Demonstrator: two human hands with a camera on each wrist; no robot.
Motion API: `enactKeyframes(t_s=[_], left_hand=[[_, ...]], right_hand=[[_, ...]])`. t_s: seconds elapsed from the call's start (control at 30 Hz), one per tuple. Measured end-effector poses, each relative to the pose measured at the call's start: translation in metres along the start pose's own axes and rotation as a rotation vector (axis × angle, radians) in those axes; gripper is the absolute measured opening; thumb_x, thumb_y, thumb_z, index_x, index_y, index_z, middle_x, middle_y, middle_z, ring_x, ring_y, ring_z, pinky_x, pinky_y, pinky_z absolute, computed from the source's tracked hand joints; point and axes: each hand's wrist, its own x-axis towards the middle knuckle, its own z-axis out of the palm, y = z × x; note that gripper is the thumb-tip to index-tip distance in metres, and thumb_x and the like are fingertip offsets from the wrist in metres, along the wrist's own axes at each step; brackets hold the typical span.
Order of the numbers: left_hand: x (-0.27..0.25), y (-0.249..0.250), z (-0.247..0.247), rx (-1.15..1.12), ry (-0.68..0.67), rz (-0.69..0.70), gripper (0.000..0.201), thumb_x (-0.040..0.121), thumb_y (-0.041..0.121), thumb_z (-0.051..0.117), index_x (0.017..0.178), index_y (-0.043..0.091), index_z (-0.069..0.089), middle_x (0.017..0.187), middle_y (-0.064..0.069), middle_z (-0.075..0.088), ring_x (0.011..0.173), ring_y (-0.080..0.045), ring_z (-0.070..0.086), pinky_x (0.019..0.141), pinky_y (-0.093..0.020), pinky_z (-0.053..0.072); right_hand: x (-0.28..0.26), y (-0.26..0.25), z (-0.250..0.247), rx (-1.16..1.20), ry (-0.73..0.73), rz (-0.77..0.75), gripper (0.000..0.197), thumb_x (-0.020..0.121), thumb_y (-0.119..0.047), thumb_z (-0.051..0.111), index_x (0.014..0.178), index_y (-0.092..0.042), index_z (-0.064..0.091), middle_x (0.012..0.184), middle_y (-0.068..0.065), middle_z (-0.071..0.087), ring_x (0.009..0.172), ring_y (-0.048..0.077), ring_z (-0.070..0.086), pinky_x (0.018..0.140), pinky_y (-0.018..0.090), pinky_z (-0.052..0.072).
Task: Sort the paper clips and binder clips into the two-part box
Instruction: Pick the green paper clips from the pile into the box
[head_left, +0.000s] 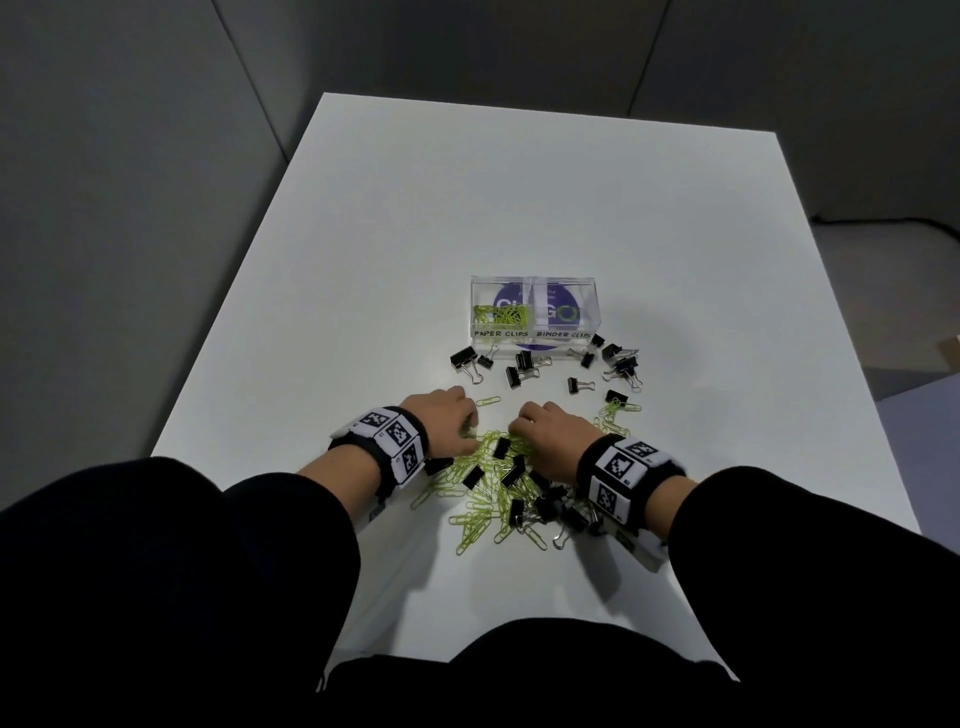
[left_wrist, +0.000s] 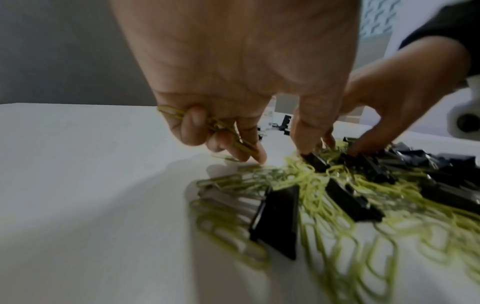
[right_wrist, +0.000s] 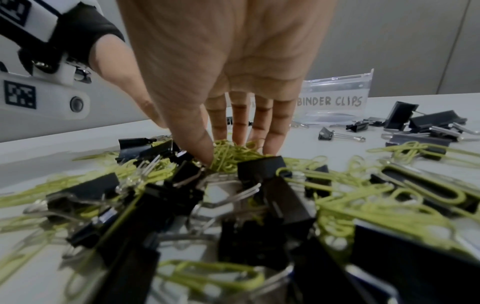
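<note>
Here, at lower centre of the head view, the left hand (head_left: 441, 415) works the left edge of the mixed pile (head_left: 509, 488) on the white desk (head_left: 363, 260); the left wrist view shows its outer fingers (left_wrist: 192, 127) curled round a small bunch of green paper clips (left_wrist: 221, 127), while thumb and forefinger reach down into the pile for more. Just to its right, the right hand (head_left: 550, 431) has its fingers (right_wrist: 270, 127) straight and pointing down into a green tangle, the thumb closing toward them; it grips nothing plainly yet. Above the hands, scattered black binder clips (head_left: 519, 364) lie in front of the clear two-part box (head_left: 535, 312), whose left half, labelled PAPER CLIPS, holds some green clips while the right half, labelled BINDER CLIPS, looks empty. The risk, I judge, lies in the tangle: paper clips hook one another and the binder clips' wire handles, so a lifted bunch could drag a binder clip into the wrong half, or shed clips over the desk.
</note>
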Motion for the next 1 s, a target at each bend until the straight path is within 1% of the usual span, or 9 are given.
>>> enactKeyframes(t_s=[0.07, 0.17, 0.27, 0.47, 0.57, 0.67, 0.77, 0.83, 1.0], left_hand=[[0.000, -0.003, -0.002, 0.019, -0.003, 0.011, 0.047, 0.081, 0.040, 0.059, 0.122, 0.020, 0.048, 0.125, -0.003, 0.044, 0.111, -0.021, 0.051, 0.085, -0.034, 0.047], [-0.002, -0.001, 0.001, 0.084, -0.008, 0.023, 0.057, 0.076, 0.043, 0.067, 0.122, 0.019, 0.045, 0.122, -0.002, 0.045, 0.108, -0.021, 0.051, 0.079, -0.032, 0.046], [0.002, 0.006, 0.006, 0.120, 0.011, 0.027, 0.055, 0.076, 0.043, 0.069, 0.119, 0.017, 0.046, 0.121, -0.004, 0.049, 0.109, -0.022, 0.050, 0.080, -0.032, 0.044], [0.008, 0.009, 0.004, 0.148, 0.020, 0.015, 0.037, 0.088, 0.032, 0.058, 0.121, 0.017, 0.049, 0.123, -0.004, 0.057, 0.117, -0.023, 0.048, 0.088, -0.036, 0.045], [0.010, 0.010, 0.004, 0.164, -0.001, 0.013, 0.034, 0.091, 0.030, 0.053, 0.121, 0.015, 0.051, 0.123, -0.007, 0.058, 0.118, -0.024, 0.048, 0.087, -0.036, 0.045], [0.011, 0.011, 0.005, 0.156, -0.007, 0.018, 0.033, 0.093, 0.028, 0.049, 0.121, 0.012, 0.051, 0.123, -0.009, 0.056, 0.118, -0.026, 0.047, 0.088, -0.037, 0.045], [0.011, 0.010, 0.008, 0.138, 0.008, 0.032, 0.032, 0.096, 0.026, 0.044, 0.123, 0.010, 0.050, 0.126, -0.010, 0.051, 0.119, -0.026, 0.045, 0.092, -0.038, 0.043], [0.011, 0.009, 0.010, 0.112, 0.020, 0.035, 0.032, 0.098, 0.024, 0.040, 0.124, 0.009, 0.048, 0.127, -0.010, 0.050, 0.120, -0.026, 0.044, 0.094, -0.038, 0.042], [0.013, 0.008, 0.007, 0.009, 0.031, 0.009, 0.029, 0.098, 0.022, 0.036, 0.121, 0.010, 0.048, 0.125, -0.009, 0.054, 0.117, -0.026, 0.047, 0.094, -0.038, 0.041]], right_hand=[[0.000, 0.001, 0.000, 0.005, -0.008, 0.002, 0.048, 0.086, -0.012, 0.053, 0.132, -0.012, 0.042, 0.132, 0.010, 0.043, 0.117, 0.029, 0.043, 0.086, 0.038, 0.048], [0.002, -0.001, 0.001, -0.014, -0.008, 0.016, 0.054, 0.086, -0.023, 0.059, 0.134, -0.012, 0.038, 0.132, 0.010, 0.042, 0.118, 0.029, 0.043, 0.090, 0.039, 0.048], [0.006, -0.006, 0.002, -0.011, -0.011, 0.063, 0.048, 0.087, -0.020, 0.059, 0.131, -0.010, 0.041, 0.131, 0.012, 0.043, 0.117, 0.030, 0.043, 0.090, 0.039, 0.047], [0.009, -0.005, 0.003, -0.007, -0.020, 0.071, 0.029, 0.089, -0.006, 0.054, 0.117, -0.007, 0.047, 0.120, 0.016, 0.047, 0.105, 0.033, 0.049, 0.080, 0.040, 0.046], [0.009, 0.000, 0.004, 0.007, -0.025, 0.064, 0.028, 0.087, 0.001, 0.051, 0.114, -0.006, 0.048, 0.116, 0.017, 0.049, 0.101, 0.031, 0.052, 0.077, 0.039, 0.045], [0.009, 0.003, 0.002, 0.058, -0.045, 0.075, 0.031, 0.089, 0.002, 0.047, 0.119, -0.005, 0.046, 0.117, 0.018, 0.049, 0.102, 0.033, 0.053, 0.081, 0.039, 0.045], [0.008, 0.007, 0.000, 0.134, -0.072, 0.104, 0.030, 0.091, -0.006, 0.048, 0.121, -0.006, 0.044, 0.118, 0.018, 0.051, 0.104, 0.034, 0.054, 0.087, 0.041, 0.045], [0.008, 0.009, -0.001, 0.181, -0.088, 0.126, 0.029, 0.093, -0.010, 0.048, 0.121, -0.005, 0.045, 0.119, 0.018, 0.051, 0.106, 0.033, 0.054, 0.089, 0.040, 0.043], [0.006, 0.014, -0.009, 0.275, -0.087, 0.178, 0.030, 0.092, -0.008, 0.048, 0.122, -0.003, 0.049, 0.126, 0.016, 0.053, 0.114, 0.030, 0.052, 0.094, 0.033, 0.041]])
